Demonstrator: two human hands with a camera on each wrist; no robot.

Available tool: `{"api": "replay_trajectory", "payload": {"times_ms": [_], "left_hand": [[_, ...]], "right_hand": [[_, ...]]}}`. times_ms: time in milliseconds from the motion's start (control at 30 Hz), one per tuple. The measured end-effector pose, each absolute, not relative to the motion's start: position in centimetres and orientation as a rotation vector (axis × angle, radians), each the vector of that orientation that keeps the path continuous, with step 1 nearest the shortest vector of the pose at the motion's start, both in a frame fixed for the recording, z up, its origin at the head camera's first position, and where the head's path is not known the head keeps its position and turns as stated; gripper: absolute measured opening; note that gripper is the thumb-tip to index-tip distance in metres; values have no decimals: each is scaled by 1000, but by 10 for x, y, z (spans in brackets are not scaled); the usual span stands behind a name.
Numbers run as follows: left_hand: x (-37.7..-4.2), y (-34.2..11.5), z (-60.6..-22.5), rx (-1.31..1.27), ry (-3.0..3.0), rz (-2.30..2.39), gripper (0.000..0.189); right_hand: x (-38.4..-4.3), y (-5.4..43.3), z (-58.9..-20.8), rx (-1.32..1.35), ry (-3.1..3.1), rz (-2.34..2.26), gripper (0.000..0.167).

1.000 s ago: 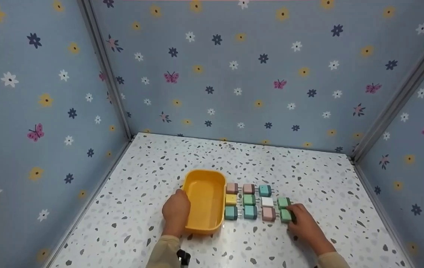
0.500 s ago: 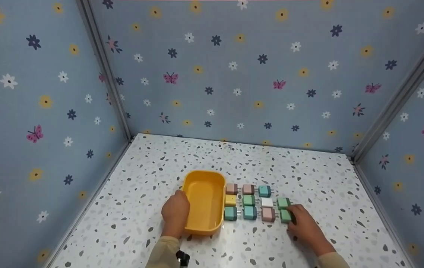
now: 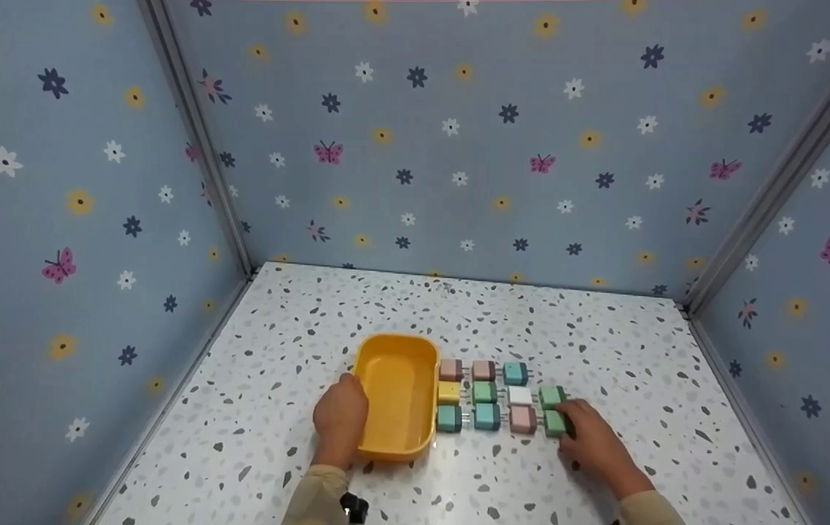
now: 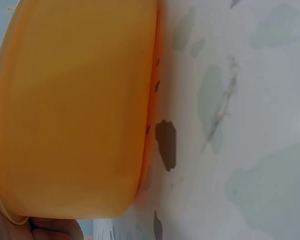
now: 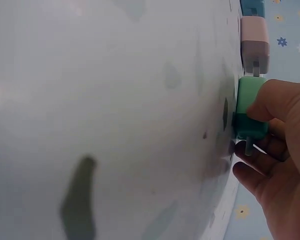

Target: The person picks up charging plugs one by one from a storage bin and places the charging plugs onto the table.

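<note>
A yellow plastic bin (image 3: 397, 394) stands on the speckled table. My left hand (image 3: 340, 415) grips its left wall at the rim; in the left wrist view the fingers (image 4: 55, 229) show at the bin's lower edge. To the right of the bin lie rows of small charger plugs with metal prongs. At the right end of the front row, my right hand (image 3: 594, 441) pinches a green charger plug (image 5: 250, 102), its thumb (image 5: 270, 102) lying against the plug's side. Another green charger plug (image 3: 551, 397) sits right behind it.
Among the other plugs are a pink one (image 3: 521, 418) just left of the held plug, a white one (image 3: 519, 396), a yellow one (image 3: 448, 392) by the bin and a blue one (image 3: 515, 373) in the back row. Flowered panels (image 3: 451, 146) enclose the table (image 3: 327, 306).
</note>
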State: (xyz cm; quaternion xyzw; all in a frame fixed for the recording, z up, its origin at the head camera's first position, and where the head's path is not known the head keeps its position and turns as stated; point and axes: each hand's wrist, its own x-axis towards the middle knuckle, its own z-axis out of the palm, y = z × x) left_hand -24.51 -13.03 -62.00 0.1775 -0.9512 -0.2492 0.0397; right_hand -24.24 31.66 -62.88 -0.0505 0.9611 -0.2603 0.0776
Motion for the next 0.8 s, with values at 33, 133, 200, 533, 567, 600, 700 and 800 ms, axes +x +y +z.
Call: {"api": "replay_trajectory", "payload": {"times_ms": [33,133,200,533,567,600,700,800], "left_hand": [[-245,-131,-619,545,-2919,-772,35],[-243,-132,-618,559,-2924,-812,35],[-242,-133,-617,563,-2917,-850,35],[-241,-134,-616,553,-2824,-1122,37],[-241,-135,-616,574,-2814,-1179,38],[-241,-136,-616,596,-2797,-1239,39],[-239,-140,-617,644,-2729,-1346,43],[-237,-143,-615,638,-2658,-1325,42]], "right_hand": [[-243,316,-628,-149,2874,-776,59],[-243,313,-628,-155,2876,-770,61],[-242,312,-627,-159,2878,-768,61],[-235,311,-621,-244,2949,-754,57],[-235,310,-620,-256,2959,-752,56],[-234,309,-619,-261,2968,-754,56],[-231,307,-615,-285,3002,-759,54],[-226,303,-611,-311,3035,-769,51]]}}
